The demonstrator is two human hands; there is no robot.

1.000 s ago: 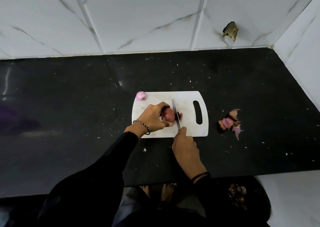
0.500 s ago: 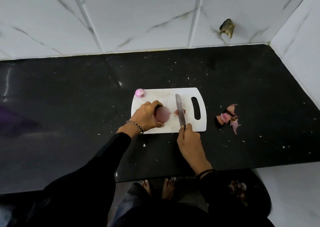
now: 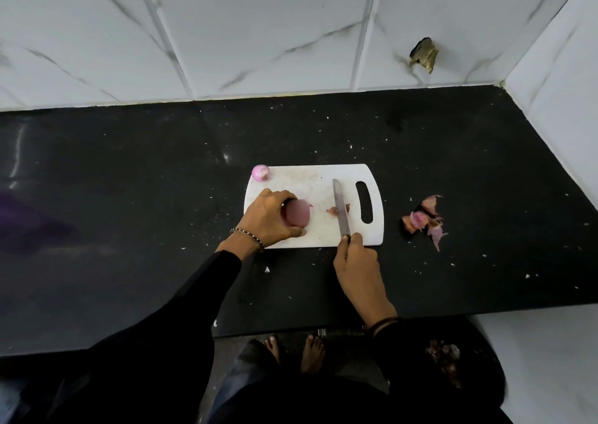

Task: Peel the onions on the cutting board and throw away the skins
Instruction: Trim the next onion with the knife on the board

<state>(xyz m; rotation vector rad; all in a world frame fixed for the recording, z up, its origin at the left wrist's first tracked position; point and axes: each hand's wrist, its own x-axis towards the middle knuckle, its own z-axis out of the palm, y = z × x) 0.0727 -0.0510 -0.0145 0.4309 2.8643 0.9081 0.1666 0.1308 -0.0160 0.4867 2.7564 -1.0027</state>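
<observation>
On countertop (image 3: 129,197), cutting board (image 3: 301,186); far onion (image 3: 260,173) at back-left corner, near onion (image 3: 300,215) front-left, knife (image 3: 341,208) rightward; onion skins (image 3: 424,220) right of board.

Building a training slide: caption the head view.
Left hand grips an onion on the white cutting board; right hand holds a knife over a cut-off scrap.

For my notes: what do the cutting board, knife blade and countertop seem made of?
Cutting board: probably plastic, matte white, thin, with a moulded handle slot. Knife blade: metal, likely steel, grey with dull sheen. Countertop: apparently polished dark stone, given glossy reflections at left; laminate is possible.
</observation>
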